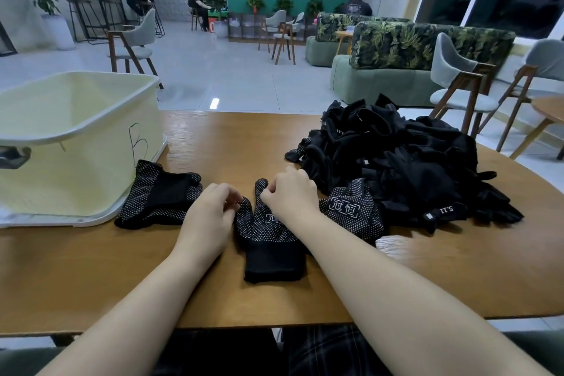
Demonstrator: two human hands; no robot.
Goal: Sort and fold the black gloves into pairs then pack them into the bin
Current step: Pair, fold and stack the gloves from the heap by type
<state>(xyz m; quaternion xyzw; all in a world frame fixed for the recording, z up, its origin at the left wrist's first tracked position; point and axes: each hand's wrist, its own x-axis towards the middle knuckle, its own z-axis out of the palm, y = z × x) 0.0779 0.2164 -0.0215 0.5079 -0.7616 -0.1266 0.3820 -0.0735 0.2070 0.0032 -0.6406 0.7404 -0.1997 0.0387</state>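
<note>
A black dotted glove [270, 244] lies flat on the wooden table [91, 278], cuff toward me. My left hand [209, 217] pinches one of its fingers at the left. My right hand [290, 195] pinches another finger at the top. Another dotted glove [354, 210] with a white logo lies just right of my right wrist. A folded dotted pair [158, 198] rests beside the pale yellow bin [76, 131], which stands at the left and shows no gloves inside. A large heap of black gloves [396, 162] sits at the right.
The table's far edge runs behind the bin and the heap. Chairs [457, 82] stand beyond the table's right side. Sofas, plants and seated people are far back in the room.
</note>
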